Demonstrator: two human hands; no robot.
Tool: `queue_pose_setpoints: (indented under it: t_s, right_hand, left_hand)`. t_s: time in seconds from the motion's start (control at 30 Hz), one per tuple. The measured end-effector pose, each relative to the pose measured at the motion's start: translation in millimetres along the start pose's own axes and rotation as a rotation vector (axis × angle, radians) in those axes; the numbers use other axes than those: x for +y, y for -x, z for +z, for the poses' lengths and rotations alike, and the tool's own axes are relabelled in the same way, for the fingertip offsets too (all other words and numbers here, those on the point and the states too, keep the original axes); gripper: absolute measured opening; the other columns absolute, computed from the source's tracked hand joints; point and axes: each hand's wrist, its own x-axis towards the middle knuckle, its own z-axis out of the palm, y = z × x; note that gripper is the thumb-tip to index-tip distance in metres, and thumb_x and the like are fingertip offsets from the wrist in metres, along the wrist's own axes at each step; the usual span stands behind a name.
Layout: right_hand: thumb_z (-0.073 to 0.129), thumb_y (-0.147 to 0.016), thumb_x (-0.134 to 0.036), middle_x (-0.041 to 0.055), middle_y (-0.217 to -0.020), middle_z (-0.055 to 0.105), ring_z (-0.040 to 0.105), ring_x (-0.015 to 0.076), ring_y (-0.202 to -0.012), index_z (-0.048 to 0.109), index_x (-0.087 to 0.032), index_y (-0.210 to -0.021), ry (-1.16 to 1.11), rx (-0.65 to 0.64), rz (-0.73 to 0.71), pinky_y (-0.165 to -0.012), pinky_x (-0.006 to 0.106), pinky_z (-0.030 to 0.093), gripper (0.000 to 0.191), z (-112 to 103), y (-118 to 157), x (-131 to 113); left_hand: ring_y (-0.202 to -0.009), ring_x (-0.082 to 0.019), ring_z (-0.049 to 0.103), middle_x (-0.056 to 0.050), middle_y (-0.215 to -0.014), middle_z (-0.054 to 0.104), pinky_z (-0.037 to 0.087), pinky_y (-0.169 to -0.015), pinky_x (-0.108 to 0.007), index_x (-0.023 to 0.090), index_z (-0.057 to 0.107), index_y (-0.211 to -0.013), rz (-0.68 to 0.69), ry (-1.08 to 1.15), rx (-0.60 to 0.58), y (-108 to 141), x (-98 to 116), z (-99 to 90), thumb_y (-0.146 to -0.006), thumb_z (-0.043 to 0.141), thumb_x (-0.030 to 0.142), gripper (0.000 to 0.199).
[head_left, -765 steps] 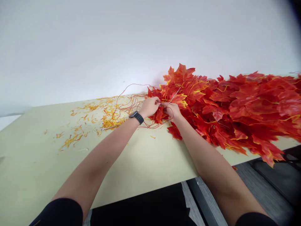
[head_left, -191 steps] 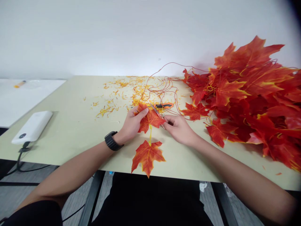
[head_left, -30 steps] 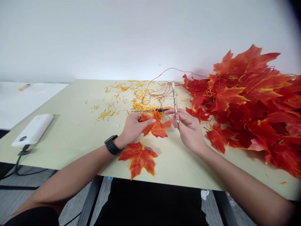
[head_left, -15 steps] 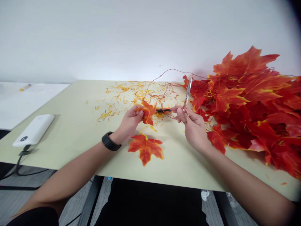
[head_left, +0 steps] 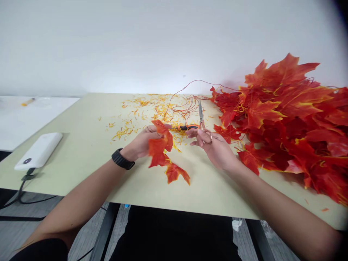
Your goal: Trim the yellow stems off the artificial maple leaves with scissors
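The left hand (head_left: 143, 145) pinches a fabric maple leaf (head_left: 160, 145) above the middle of the desk (head_left: 81, 174); the right hand (head_left: 216, 152) grips small scissors (head_left: 200, 114) points up — a careless snip could catch the tangled red wire (head_left: 185, 107) just behind them.

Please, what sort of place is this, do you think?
Probably a craft workroom: a pale work table holds a heap of artificial maple leaves, scattered orange-yellow trimmings, and thin red wire.
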Motion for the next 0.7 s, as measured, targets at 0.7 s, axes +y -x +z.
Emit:
queue_pose_setpoints:
  t_s: [0.7]
  right_hand:
    - [0.082, -0.087, -0.072, 0.0013, -0.077, 0.051, 0.055, 0.0168, -0.084, 0.057, -0.02, -0.062, -0.035, -0.307, 0.13, -0.098, 0.038, 0.057, 0.063, 6, 4, 10]
  left_hand:
    - [-0.084, -0.022, 0.073, -0.007, -0.087, 0.071, 0.055, -0.065, -0.031, 0.021, 0.071, -0.089, -0.007, -0.142, -0.054, 1, -6, 17.7, -0.071, 0.098, 0.051, 0.044]
